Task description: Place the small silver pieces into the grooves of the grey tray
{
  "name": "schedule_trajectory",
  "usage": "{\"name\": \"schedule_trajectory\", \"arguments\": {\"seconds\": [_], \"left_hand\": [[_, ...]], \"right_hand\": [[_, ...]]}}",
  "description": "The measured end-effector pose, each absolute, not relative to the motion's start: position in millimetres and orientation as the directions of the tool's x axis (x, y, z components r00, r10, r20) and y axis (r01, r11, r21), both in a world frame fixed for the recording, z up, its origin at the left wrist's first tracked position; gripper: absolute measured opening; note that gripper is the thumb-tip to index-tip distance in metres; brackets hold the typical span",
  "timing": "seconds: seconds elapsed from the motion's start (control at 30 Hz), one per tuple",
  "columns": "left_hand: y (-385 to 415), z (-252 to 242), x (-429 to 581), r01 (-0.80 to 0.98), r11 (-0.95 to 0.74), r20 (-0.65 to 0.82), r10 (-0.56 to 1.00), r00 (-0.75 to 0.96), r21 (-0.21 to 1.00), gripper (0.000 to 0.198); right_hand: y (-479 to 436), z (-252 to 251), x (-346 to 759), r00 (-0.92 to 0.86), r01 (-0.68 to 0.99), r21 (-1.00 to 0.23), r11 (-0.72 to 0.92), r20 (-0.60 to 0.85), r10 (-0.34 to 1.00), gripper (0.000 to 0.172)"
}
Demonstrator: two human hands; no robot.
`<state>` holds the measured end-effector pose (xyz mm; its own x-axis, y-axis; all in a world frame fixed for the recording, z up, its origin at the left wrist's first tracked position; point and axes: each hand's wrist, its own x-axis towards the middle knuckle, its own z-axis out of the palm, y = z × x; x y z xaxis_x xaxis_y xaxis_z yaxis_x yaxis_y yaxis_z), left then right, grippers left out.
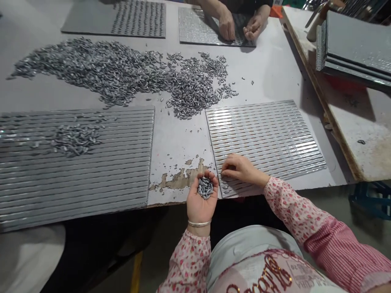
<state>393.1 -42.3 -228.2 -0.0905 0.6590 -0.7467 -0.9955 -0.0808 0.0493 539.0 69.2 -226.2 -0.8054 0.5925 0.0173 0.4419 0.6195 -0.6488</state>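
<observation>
My left hand (202, 203) is cupped, palm up, around a small heap of grey, shiny, spindle-shaped pieces (205, 187). It is just in front of the table edge, beside the near-left corner of a silvery ribbed board (262, 138). Over that board's left edge is my right hand (240, 167), its fingers curled and thumb drawn in toward them. Whatever is between those fingertips is too small to make out. A few of the same pieces sit in rows on the board just below the right hand.
Loose grey pieces (100, 69) form a long pile across the table (259, 77). At left lies another ribbed board (100, 175) bearing a small heap. Across the table, another person's hands (227, 26) work at a board (198, 28). Stacked boards (360, 44) stand at right.
</observation>
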Motion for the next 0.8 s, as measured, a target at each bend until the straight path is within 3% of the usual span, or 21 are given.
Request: {"name": "schedule_trajectory", "arguments": {"seconds": [0.13, 0.4, 0.6, 0.8], "left_hand": [[-43.1, -229.5, 391.9, -0.995, -0.091, -0.739, 0.668, -0.091, 0.04, 0.032], [-41.5, -225.4, 394.4, -0.993, -0.083, -0.755, 0.645, -0.116, 0.081, 0.033], [-40.6, -222.6, 399.3, -0.997, -0.057, -0.724, 0.685, -0.082, 0.059, 0.034], [-40.4, -219.2, 403.3, -0.998, -0.056, -0.71, 0.701, -0.067, 0.039, 0.037]], "right_hand": [[63.9, -228.3, 548.0, -0.833, 0.393, -0.638, 0.662, 0.058, 0.551, 0.01], [45.4, -233.2, 537.1, -0.74, 0.562, -0.52, 0.643, 0.032, 0.672, 0.011], [39.1, -213.6, 531.8, -0.716, 0.463, -0.658, 0.594, 0.117, 0.688, 0.009], [34.7, -209.4, 517.4, -0.787, 0.457, -0.521, 0.721, 0.141, 0.601, 0.012]]}}
